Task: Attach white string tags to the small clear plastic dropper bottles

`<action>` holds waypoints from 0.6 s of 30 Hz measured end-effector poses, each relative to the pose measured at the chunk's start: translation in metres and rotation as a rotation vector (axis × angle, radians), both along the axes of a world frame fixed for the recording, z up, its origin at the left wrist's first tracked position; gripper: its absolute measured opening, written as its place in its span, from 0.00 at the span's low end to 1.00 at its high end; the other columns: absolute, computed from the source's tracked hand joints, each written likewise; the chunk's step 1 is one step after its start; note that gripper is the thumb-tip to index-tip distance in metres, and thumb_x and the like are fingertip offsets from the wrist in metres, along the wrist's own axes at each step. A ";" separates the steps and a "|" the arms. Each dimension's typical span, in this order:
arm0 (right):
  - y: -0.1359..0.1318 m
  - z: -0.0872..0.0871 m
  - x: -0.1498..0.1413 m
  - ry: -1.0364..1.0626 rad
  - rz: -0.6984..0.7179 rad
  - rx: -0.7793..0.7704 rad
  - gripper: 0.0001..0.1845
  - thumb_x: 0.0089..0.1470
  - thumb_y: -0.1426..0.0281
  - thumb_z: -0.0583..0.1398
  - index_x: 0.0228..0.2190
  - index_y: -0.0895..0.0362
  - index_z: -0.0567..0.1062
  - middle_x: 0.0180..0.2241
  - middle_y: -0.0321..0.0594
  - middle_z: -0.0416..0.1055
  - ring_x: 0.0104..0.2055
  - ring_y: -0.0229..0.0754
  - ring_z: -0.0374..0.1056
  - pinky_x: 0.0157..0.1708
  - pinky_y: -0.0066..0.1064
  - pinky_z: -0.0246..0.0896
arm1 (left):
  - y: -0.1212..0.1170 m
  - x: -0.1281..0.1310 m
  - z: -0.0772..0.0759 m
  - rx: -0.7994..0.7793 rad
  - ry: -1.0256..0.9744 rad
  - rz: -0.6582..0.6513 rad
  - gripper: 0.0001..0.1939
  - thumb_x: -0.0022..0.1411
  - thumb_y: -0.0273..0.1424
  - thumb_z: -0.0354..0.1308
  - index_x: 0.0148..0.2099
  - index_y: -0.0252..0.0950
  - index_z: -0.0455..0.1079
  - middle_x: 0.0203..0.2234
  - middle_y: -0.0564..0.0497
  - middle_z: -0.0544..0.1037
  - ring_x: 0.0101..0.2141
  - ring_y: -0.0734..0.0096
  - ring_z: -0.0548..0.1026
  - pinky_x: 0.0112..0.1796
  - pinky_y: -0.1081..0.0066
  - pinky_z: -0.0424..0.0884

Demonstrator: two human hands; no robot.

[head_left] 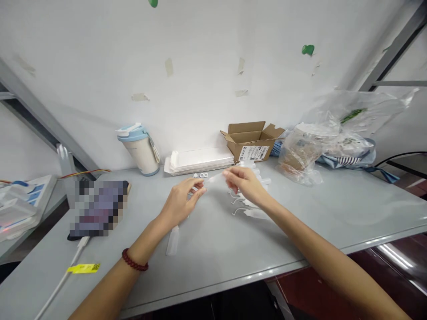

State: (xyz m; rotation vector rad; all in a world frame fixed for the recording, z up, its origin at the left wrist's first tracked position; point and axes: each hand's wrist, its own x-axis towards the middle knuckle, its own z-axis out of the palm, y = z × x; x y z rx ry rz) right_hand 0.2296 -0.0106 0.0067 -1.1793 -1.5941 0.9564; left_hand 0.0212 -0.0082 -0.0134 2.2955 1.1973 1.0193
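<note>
My left hand (182, 202) and my right hand (245, 184) meet above the grey table (213, 262), both pinched on a small translucent plastic bottle (213, 178) held between them. The right fingers grip its right end, the left fingers its left end. A loose translucent bottle (172, 240) lies on the table below my left wrist. Several more small bottles with thin tubes (253, 213) lie in a heap under my right hand. Two small white caps (203, 175) rest just beyond the held bottle.
A blue-and-cream cup (142, 149), a stack of white trays (200, 160) and an open cardboard box (251, 140) stand along the wall. Clear plastic bags (313, 151) sit at the right. A phone (98, 209) with a white cable (63, 280) lies at the left.
</note>
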 end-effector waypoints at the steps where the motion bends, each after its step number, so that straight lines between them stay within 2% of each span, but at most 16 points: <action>1: 0.004 0.003 0.008 -0.090 -0.090 0.115 0.14 0.53 0.60 0.55 0.25 0.58 0.70 0.19 0.32 0.63 0.19 0.32 0.56 0.21 0.26 0.53 | 0.006 -0.003 -0.002 -0.034 -0.002 0.032 0.14 0.61 0.36 0.50 0.46 0.36 0.69 0.40 0.46 0.76 0.37 0.67 0.74 0.37 0.69 0.70; 3: 0.015 0.005 0.024 -0.232 -0.242 0.286 0.13 0.53 0.63 0.54 0.31 0.59 0.73 0.20 0.34 0.66 0.23 0.35 0.61 0.26 0.27 0.55 | 0.020 -0.010 -0.007 -0.062 0.036 0.098 0.16 0.59 0.36 0.50 0.45 0.35 0.70 0.43 0.44 0.75 0.40 0.64 0.74 0.38 0.66 0.71; 5: 0.027 0.002 0.040 -0.291 -0.311 0.351 0.12 0.53 0.65 0.54 0.33 0.58 0.73 0.22 0.35 0.68 0.26 0.37 0.64 0.29 0.28 0.57 | 0.038 -0.016 -0.013 -0.057 0.107 0.104 0.17 0.58 0.36 0.49 0.45 0.34 0.71 0.44 0.42 0.75 0.41 0.61 0.73 0.40 0.63 0.71; 11: 0.051 -0.016 0.069 -0.560 -0.409 0.301 0.15 0.48 0.71 0.53 0.37 0.58 0.75 0.25 0.37 0.71 0.29 0.41 0.66 0.34 0.30 0.59 | 0.079 -0.018 -0.024 -0.054 0.292 0.074 0.20 0.57 0.35 0.46 0.47 0.34 0.72 0.44 0.41 0.73 0.48 0.57 0.70 0.47 0.60 0.68; 14: 0.056 -0.021 0.074 -0.616 -0.420 0.278 0.15 0.47 0.73 0.53 0.37 0.58 0.75 0.27 0.38 0.72 0.31 0.41 0.67 0.35 0.30 0.58 | 0.085 -0.013 -0.025 -0.037 0.327 0.066 0.20 0.56 0.34 0.46 0.46 0.33 0.72 0.43 0.42 0.73 0.46 0.58 0.71 0.50 0.59 0.65; 18: 0.057 -0.024 0.077 -0.655 -0.485 0.269 0.14 0.47 0.74 0.54 0.36 0.60 0.75 0.34 0.45 0.73 0.38 0.46 0.66 0.40 0.33 0.58 | 0.084 -0.009 -0.022 -0.019 0.337 0.015 0.16 0.54 0.31 0.47 0.40 0.37 0.75 0.39 0.43 0.76 0.43 0.58 0.73 0.47 0.60 0.66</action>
